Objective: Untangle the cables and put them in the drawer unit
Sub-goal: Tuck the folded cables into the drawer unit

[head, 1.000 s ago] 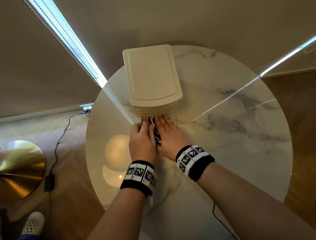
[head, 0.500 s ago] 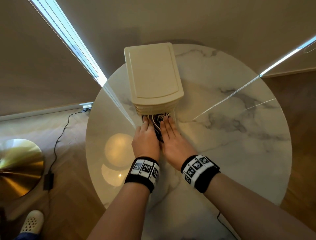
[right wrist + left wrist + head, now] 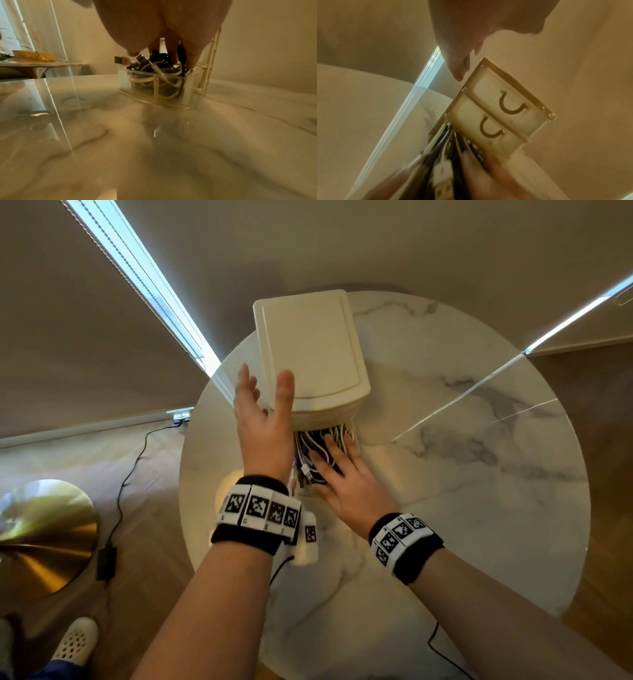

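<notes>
Two hands work at a cream drawer unit (image 3: 310,356) standing on a round marble table (image 3: 462,474). Its bottom drawer (image 3: 159,86) is pulled out and heaped with white and black cables (image 3: 317,445) (a USB plug sticks up at one corner). The right hand (image 3: 346,477) lies flat on the heap, fingers straight, pressing the cables down into the drawer. The left hand (image 3: 262,419) is raised beside the unit's near left corner, fingers spread and relaxed, holding nothing, thumb over the top edge
</notes>
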Motion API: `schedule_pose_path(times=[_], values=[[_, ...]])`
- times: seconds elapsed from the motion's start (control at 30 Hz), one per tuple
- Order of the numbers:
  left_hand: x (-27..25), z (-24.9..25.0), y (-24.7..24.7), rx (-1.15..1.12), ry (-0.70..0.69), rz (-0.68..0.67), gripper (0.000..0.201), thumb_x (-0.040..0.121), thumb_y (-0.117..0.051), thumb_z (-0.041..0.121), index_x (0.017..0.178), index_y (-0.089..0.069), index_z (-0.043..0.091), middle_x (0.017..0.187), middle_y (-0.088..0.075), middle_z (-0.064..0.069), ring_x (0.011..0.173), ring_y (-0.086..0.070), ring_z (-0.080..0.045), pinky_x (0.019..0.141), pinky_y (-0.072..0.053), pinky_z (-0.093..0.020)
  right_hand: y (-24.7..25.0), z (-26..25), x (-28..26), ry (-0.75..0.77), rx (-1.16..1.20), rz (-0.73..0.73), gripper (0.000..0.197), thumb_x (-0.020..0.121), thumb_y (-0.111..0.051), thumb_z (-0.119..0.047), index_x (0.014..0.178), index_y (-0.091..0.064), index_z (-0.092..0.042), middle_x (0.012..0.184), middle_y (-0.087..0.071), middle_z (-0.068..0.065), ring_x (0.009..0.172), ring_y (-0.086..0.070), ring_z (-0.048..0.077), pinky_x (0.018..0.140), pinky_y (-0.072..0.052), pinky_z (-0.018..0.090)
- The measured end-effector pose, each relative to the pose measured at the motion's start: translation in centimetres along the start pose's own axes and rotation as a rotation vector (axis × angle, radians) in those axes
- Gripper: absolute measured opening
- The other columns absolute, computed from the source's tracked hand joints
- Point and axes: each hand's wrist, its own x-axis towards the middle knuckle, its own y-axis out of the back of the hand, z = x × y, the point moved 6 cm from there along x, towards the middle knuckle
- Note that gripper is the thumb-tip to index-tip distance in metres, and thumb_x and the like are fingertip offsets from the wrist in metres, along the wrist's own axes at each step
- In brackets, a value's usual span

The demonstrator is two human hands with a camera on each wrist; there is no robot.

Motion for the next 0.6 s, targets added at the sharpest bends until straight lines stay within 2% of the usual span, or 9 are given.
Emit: schedule_pose_path(times=[0.07, 0.1, 0.17, 0.23, 0.37, 0.43, 0.5, 0.53, 0.6], values=[[1.2, 0.6, -1.1, 0.039, -0.009, -0.119, 0.098, 0.086, -0.064, 0.07, 0.164, -0.02, 0.03, 0.163, -0.037, 0.009, 0.146, -0.038, -0.004, 0.121, -0.036, -0.034, 0.1, 0.1, 0.0, 0.029, -0.012, 0.035, 0.063, 0.1, -0.04, -0.054, 0.147, -0.053, -0.014, 0.158, -0.04, 0.021, 0.146, -0.033, 0.049, 0.114, -0.039, 0.057], [1.5, 0.6, -1.3, 0.065, -0.02, -0.162, 0.097, 0.089, -0.068, 0.063, 0.165, -0.018, 0.031, 0.164, -0.036, 0.01, 0.145, -0.04, -0.004, 0.121, -0.037, -0.037, 0.0, 0.3, 0.1, 0.055, -0.052, 0.052, 0.06, 0.099, -0.047, -0.05, 0.143, -0.058, -0.011, 0.154, -0.045, 0.023, 0.143, -0.039, 0.049, 0.112, -0.043, 0.057], [1.7, 0.1, -1.3, 0.146, -0.041, -0.197, 0.09, 0.096, -0.067, 0.049, 0.165, -0.013, 0.033, 0.163, -0.037, 0.011, 0.142, -0.043, -0.004, 0.121, -0.038, -0.036, -0.6, 0.8, 0.6, 0.085, -0.122, 0.057, 0.052, 0.094, -0.067, -0.038, 0.137, -0.063, -0.009, 0.148, -0.051, 0.025, 0.14, -0.045, 0.046, 0.106, -0.049, 0.055], [1.6, 0.0, -1.2, 0.198, -0.059, -0.203, 0.086, 0.1, -0.064, 0.045, 0.165, -0.01, 0.033, 0.163, -0.039, 0.01, 0.141, -0.044, -0.004, 0.119, -0.038, -0.031, -1.2, 1.4, 1.1, 0.058, -0.13, 0.043, 0.053, 0.09, -0.077, -0.031, 0.137, -0.064, -0.01, 0.148, -0.051, 0.024, 0.141, -0.044, 0.043, 0.104, -0.05, 0.053], [1.8, 0.1, -1.2, 0.223, -0.069, -0.209, 0.086, 0.101, -0.064, 0.042, 0.166, -0.009, 0.03, 0.162, -0.04, 0.009, 0.141, -0.043, -0.003, 0.117, -0.038, -0.026, -1.7, 1.7, 2.3, -0.009, -0.098, 0.033, 0.058, 0.089, -0.077, -0.023, 0.142, -0.057, -0.011, 0.15, -0.049, 0.025, 0.144, -0.042, 0.041, 0.108, -0.048, 0.052], [1.9, 0.1, -1.1, 0.24, -0.07, -0.215, 0.086, 0.101, -0.064, 0.042, 0.166, -0.009, 0.03, 0.161, -0.041, 0.009, 0.139, -0.043, -0.002, 0.114, -0.037, -0.02, -1.4, 1.4, 3.8, -0.078, -0.059, 0.008, 0.062, 0.091, -0.071, -0.02, 0.148, -0.05, -0.012, 0.153, -0.046, 0.023, 0.146, -0.039, 0.041, 0.111, -0.046, 0.052], [1.9, 0.1, -1.1, 0.257, -0.073, -0.21, 0.086, 0.101, -0.064, 0.041, 0.166, -0.009, 0.029, 0.16, -0.042, 0.008, 0.137, -0.044, -0.001, 0.109, -0.036, -0.015, -1.1, 1.2, 5.3, -0.169, -0.039, 0.007, 0.056, 0.091, -0.07, -0.02, 0.145, -0.054, -0.013, 0.147, -0.053, 0.022, 0.141, -0.045, 0.042, 0.106, -0.05, 0.052], [2.0, 0.2, -1.0, 0.267, -0.075, -0.208, 0.086, 0.1, -0.064, 0.042, 0.166, -0.009, 0.029, 0.16, -0.043, 0.007, 0.137, -0.045, -0.003, 0.108, -0.036, -0.015, -0.9, 0.9, 5.6, -0.197, -0.04, 0.027, 0.054, 0.091, -0.07, -0.02, 0.143, -0.056, -0.013, 0.145, -0.055, 0.022, 0.139, -0.047, 0.042, 0.106, -0.05, 0.052], [1.9, 0.2, -1.1, 0.273, -0.073, -0.203, 0.087, 0.1, -0.064, 0.043, 0.166, -0.009, 0.029, 0.161, -0.042, 0.006, 0.139, -0.045, -0.006, 0.111, -0.037, -0.019, -0.7, 0.6, 5.0, -0.17, -0.028, 0.074, 0.055, 0.093, -0.065, -0.017, 0.147, -0.052, -0.012, 0.148, -0.051, 0.023, 0.142, -0.043, 0.044, 0.113, -0.041, 0.05]])
